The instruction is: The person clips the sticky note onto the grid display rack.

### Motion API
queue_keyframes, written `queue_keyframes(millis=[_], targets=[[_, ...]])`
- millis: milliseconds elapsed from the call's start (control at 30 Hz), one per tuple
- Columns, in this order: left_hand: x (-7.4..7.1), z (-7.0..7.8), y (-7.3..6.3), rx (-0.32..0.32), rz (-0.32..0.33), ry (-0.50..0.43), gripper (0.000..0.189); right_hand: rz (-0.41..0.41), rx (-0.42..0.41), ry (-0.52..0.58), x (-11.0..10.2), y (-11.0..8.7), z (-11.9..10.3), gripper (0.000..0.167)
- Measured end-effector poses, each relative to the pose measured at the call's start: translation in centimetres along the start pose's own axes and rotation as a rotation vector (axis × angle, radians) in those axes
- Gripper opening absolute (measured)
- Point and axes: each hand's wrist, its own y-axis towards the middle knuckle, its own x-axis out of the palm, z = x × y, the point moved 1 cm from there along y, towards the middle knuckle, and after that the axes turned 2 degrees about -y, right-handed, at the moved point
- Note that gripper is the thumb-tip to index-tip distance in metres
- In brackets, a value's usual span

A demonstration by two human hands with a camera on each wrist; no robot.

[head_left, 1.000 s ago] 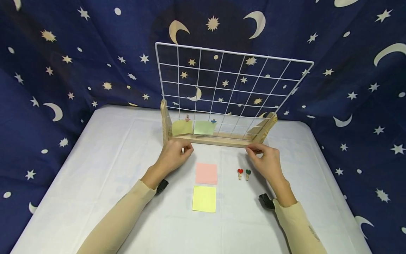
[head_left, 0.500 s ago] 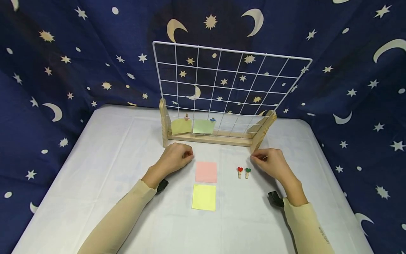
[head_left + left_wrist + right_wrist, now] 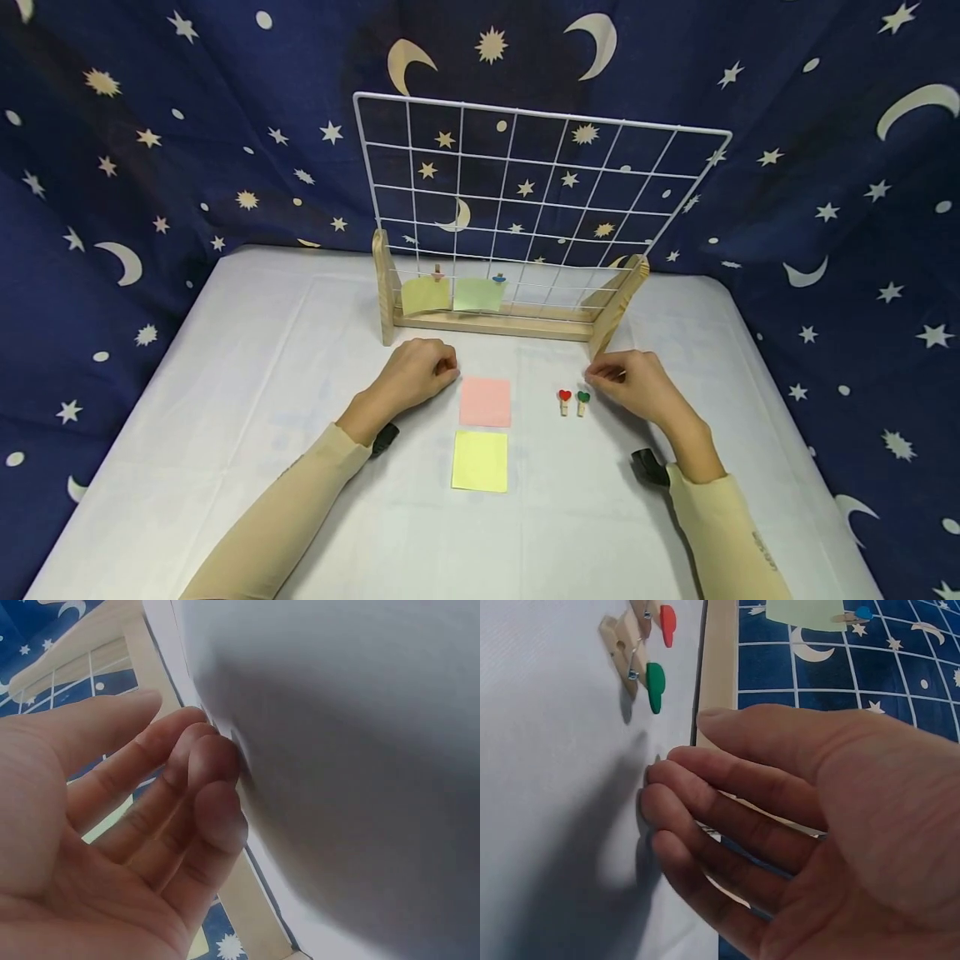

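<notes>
1. A person's left-hand grip (image 3: 416, 369) rests near the tabletop (image 3: 555, 517), its fingers loosely bent and the thumb apart from them; we see it holding nothing. Whether the fingertips touch the cloth, we cannot tell.

2. The right-hand grip (image 3: 626, 383), likewise half relaxed and holding nothing, sits on the side toward the tabletop's right edge, fingertips down close to the white cloth.

3. Just beside those right fingertips we find two small wooden clips: one with a green heart (image 3: 582, 403) and, next to it toward the left edge, one with a red heart (image 3: 565, 402). Both lie apart from the hand, hearts toward the far edge.

4. Midway between the left and right edges lies a square pink note (image 3: 485, 402), near the left fingertips. A yellow note (image 3: 480, 461) lies just beside it, on the side toward the near edge.

5. Beyond the hands, toward the far edge, we see a white wire grid (image 3: 516, 110) standing in a wooden base (image 3: 491, 326). Low on it hang a pale yellow note (image 3: 426, 295) under a pinkish clip (image 3: 437, 273) and, to its right, a pale green note (image 3: 480, 294) under a blue clip (image 3: 499, 278).
</notes>
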Motion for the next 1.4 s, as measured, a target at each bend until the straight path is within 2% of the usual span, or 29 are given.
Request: queue_keyframes(millis=[333, 567, 733, 900, 1233, 1400], targets=[[0.7, 0.8, -0.3, 0.009, 0.016, 0.060, 0.016, -0.059, -0.015, 0.038, 0.3, -0.1, -0.5, 0.004], [1.1, 1.2, -0.5, 0.030, 0.008, 0.102, 0.028, -0.105, -0.006, 0.111, 0.5, -0.3, -0.5, 0.021], [1.4, 1.5, -0.7, 0.057, -0.019, 0.124, 0.040, -0.111, 0.010, 0.123, 0.6, -0.3, -0.7, 0.025], [1.5, 1.5, -0.8, 0.040, -0.039, 0.101, 0.039, -0.126, 0.011, 0.128, 0.9, -0.2, -0.9, 0.029], [1.5, 1.5, -0.6, -0.017, -0.047, 0.040, 0.035, -0.123, -0.002, 0.087, 1.1, 0.0, -1.1, 0.028], [1.4, 1.9, -0.5, -0.011, -0.075, 0.042, 0.032, -0.123, -0.004, 0.088, 0.9, -0.1, -1.0, 0.027]])
